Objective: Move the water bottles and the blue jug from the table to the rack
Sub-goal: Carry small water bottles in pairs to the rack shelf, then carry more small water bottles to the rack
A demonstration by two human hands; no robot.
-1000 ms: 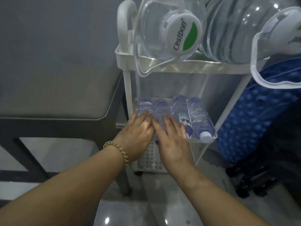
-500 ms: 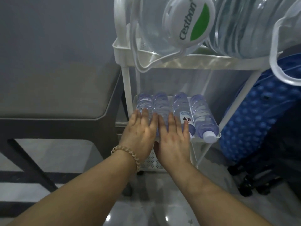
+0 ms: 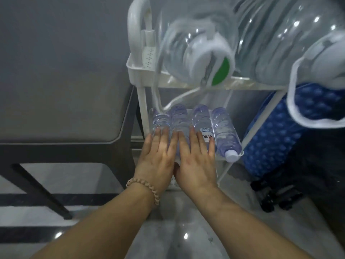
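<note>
Several small clear water bottles lie side by side on the middle shelf of a white rack, caps toward me. My left hand lies flat on the left bottles, fingers straight. My right hand lies flat beside it on the middle bottles, fingers straight. Two large clear jugs lie on the top shelf: one with a white and green cap, another to its right. The lower ends of the covered bottles are hidden under my hands.
A grey table with dark legs stands left of the rack. A blue dotted object leans at the right, with dark wheeled gear below. The floor is glossy grey tile with a dark stripe.
Both hands have slid a little further up onto the bottles and now lie close together. The view has shifted, so the jugs look blurred.
</note>
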